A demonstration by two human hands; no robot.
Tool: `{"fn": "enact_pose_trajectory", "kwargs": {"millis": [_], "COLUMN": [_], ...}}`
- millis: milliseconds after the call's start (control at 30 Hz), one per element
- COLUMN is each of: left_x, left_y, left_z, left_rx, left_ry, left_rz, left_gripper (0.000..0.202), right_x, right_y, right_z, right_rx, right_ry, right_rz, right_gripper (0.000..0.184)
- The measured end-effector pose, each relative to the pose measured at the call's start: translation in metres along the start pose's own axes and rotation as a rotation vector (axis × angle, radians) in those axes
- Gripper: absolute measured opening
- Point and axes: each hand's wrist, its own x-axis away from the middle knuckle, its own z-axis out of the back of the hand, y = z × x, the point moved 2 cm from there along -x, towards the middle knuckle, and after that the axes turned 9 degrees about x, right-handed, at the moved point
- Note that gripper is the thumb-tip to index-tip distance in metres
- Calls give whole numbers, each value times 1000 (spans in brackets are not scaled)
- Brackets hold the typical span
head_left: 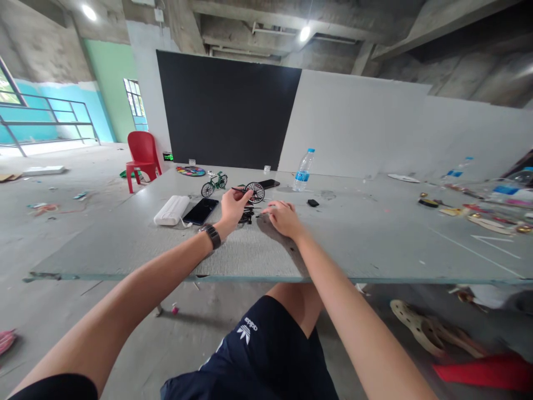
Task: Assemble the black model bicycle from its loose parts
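Note:
My left hand [233,206] is raised a little over the grey table [358,244] and pinches a small black model bicycle part with a spoked wheel [255,192]. A watch sits on that wrist. My right hand [283,216] rests low on the table with fingers curled over small black parts [247,216] that I cannot make out. A finished green model bicycle [214,184] stands just behind my left hand.
A black phone [200,211] and a white power bank [171,210] lie left of my hands. Another phone [268,183], a water bottle [303,170], a colourful disc [190,171] and a red chair [142,156] stand farther back. Clutter lines the table's right end.

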Motion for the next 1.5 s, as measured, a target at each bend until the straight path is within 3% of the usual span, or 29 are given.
{"fn": "enact_pose_trajectory", "kwargs": {"millis": [133,233,300,433,600,800,1167,1367,1500], "left_x": [3,4,4,2,3,6,6,7,11], "left_y": [5,7,8,10,7,2,0,0,1], "left_z": [-3,-4,-4,-2,-1,-4,-2,-1,-3], "left_rx": [9,11,10,8,6,-19,-30,-59,-59], "left_ry": [-1,3,12,29,25,7,10,27,17], "left_rz": [12,18,20,19,32,33,25,23,35], "left_gripper": [15,15,15,14,19,22,26,30,31], "right_x": [-2,-2,-2,3,12,13,14,10,7], "right_y": [-17,-18,-10,19,44,43,57,67,80], "right_z": [2,3,3,2,-3,-4,12,22,30], "right_rx": [-2,-5,-4,8,-4,-68,-160,-180,-232], "right_ry": [18,37,69,141,147,150,299,271,99], "right_rz": [134,140,57,-252,-525,-576,-740,-709,-526], "right_gripper": [43,44,42,41,36,37,39,39,26]}}
